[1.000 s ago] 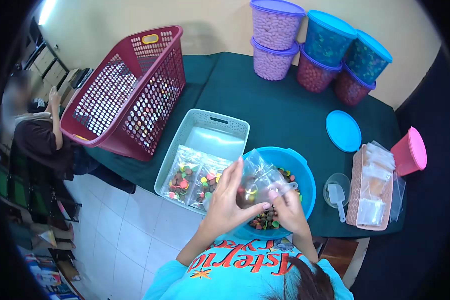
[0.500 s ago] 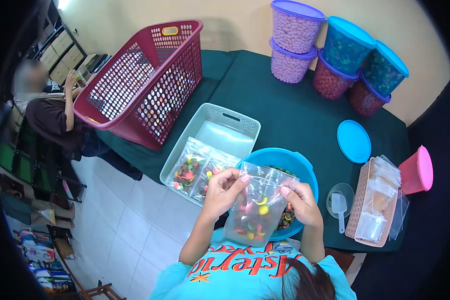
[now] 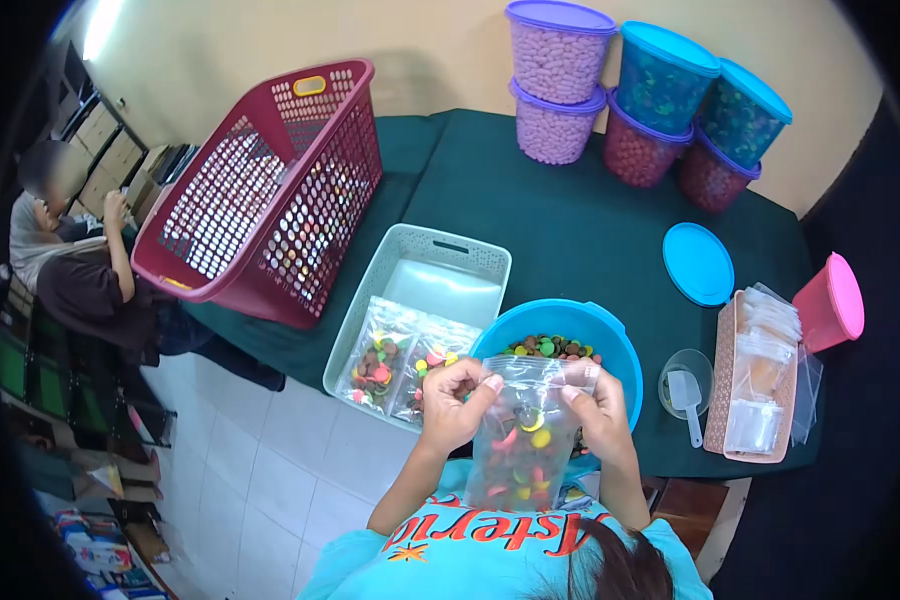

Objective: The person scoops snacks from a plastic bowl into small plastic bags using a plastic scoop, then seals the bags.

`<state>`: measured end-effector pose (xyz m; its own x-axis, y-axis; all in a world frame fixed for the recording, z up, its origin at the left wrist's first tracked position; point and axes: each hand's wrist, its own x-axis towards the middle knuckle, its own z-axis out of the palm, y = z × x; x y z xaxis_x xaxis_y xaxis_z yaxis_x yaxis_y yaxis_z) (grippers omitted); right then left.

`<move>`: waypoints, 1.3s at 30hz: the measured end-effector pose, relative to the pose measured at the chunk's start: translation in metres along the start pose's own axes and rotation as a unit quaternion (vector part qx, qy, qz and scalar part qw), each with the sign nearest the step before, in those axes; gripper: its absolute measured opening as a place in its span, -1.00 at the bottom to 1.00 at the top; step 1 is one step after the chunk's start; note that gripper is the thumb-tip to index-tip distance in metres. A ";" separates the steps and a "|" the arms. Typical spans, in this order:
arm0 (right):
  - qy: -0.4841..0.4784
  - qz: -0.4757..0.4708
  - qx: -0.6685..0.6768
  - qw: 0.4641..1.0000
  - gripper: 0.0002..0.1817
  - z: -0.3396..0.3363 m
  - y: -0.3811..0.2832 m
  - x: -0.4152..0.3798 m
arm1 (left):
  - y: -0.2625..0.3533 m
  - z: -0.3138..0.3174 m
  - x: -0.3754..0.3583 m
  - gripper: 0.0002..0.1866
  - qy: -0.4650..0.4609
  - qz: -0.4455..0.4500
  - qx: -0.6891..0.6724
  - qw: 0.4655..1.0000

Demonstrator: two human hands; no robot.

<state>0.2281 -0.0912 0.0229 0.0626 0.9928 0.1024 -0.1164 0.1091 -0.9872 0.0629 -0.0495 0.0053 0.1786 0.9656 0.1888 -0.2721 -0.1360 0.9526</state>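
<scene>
A clear plastic zip bag (image 3: 518, 440) with colourful candies in its lower part hangs in front of the shirt. My left hand (image 3: 455, 408) pinches its upper left corner between thumb and fingers. At the upper right corner, my right hand (image 3: 600, 410) grips it the same way. Behind the bag is a blue tub (image 3: 625, 340) of brown, green, yellow and pink candies, partly hidden by the hands. Filled bags (image 3: 378, 360) lie in a pale green tray (image 3: 355, 290) left of my left hand.
A maroon laundry basket (image 3: 300, 250) stands at the back left. Stacked lidded tubs (image 3: 570, 65) line the wall. To the right are a blue lid (image 3: 698, 265), a scoop (image 3: 686, 395), a basket of empty bags (image 3: 715, 430) and a pink container (image 3: 830, 305). Another person (image 3: 90, 260) is at far left.
The bag has gone from slanted to hanging more upright, and both hands sit slightly lower. More candies in the blue tub show above the bag. The whole view has shifted a little.
</scene>
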 end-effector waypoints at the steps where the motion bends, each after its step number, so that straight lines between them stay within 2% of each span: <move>1: 0.019 0.005 0.018 1.000 -0.90 0.005 0.000 -0.002 | 0.001 -0.001 0.000 -0.81 -0.005 0.003 0.007 1.000; 7: 0.067 -0.004 0.017 0.998 -0.92 0.027 -0.001 -0.015 | 0.004 -0.014 -0.001 -0.95 -0.092 -0.024 -0.071 0.993; 9: 0.116 -0.035 0.000 0.993 -0.94 0.037 0.004 -0.017 | 0.018 -0.016 0.001 -0.90 -0.102 -0.086 -0.094 0.987; 11: 0.111 -0.068 -0.039 0.991 -0.94 0.048 0.000 -0.017 | 0.028 -0.024 0.000 -0.82 -0.126 -0.072 -0.090 0.985; 13: 0.112 -0.099 -0.077 0.986 -0.94 0.060 -0.002 -0.017 | 0.036 -0.034 -0.001 -0.82 -0.174 -0.088 0.017 0.981; 14: 0.106 -0.086 -0.060 0.989 -0.94 0.066 -0.003 -0.016 | 0.027 -0.036 0.000 -0.85 -0.157 -0.023 0.025 0.987; 15: 0.100 -0.072 -0.044 0.991 -0.95 0.072 -0.002 -0.017 | 0.028 -0.040 0.000 -0.85 -0.160 -0.021 0.025 0.986; 19: 0.081 -0.028 -0.012 0.996 -0.91 0.088 0.002 -0.013 | 0.031 -0.059 0.000 -0.88 -0.154 -0.074 0.026 0.985; 23: 0.080 -0.027 -0.022 0.996 -0.93 0.103 0.017 -0.008 | 0.037 -0.077 -0.002 -0.89 -0.150 -0.108 0.057 0.981; 25: 0.092 -0.061 -0.031 0.993 -0.95 0.114 0.020 -0.003 | 0.033 -0.088 -0.002 -0.89 -0.160 -0.089 0.065 0.981; 29: 0.112 -0.062 -0.054 0.990 -0.95 0.128 0.034 -0.003 | 0.035 -0.101 -0.008 -0.88 -0.172 -0.040 0.048 0.983; 31: 0.117 -0.068 -0.111 0.985 -0.95 0.132 0.039 -0.002 | 0.035 -0.107 -0.009 -0.88 -0.167 -0.063 0.085 0.980; 33: 0.111 -0.074 -0.140 0.981 -0.94 0.137 0.038 -0.002 | 0.024 -0.112 -0.013 -0.89 -0.107 -0.088 0.039 0.990; 35: 0.100 -0.082 -0.168 0.977 -0.93 0.139 0.039 -0.002 | 0.021 -0.117 -0.016 -0.90 -0.095 -0.071 0.066 0.991; 37: 0.038 -0.076 -0.147 0.985 -0.88 0.137 0.042 0.000 | 0.018 -0.119 -0.020 -0.91 -0.056 -0.092 0.007 0.994; 39: -0.004 -0.047 -0.105 0.993 -0.85 0.131 0.040 -0.003 | 0.010 -0.125 -0.024 -0.88 -0.045 -0.097 0.015 0.994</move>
<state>0.0932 -0.0832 -0.0006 0.0559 0.9793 0.1946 0.0991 0.1885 -0.9771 -0.0618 -0.0462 -0.0198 0.3093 0.9508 0.0192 -0.1966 0.0442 0.9795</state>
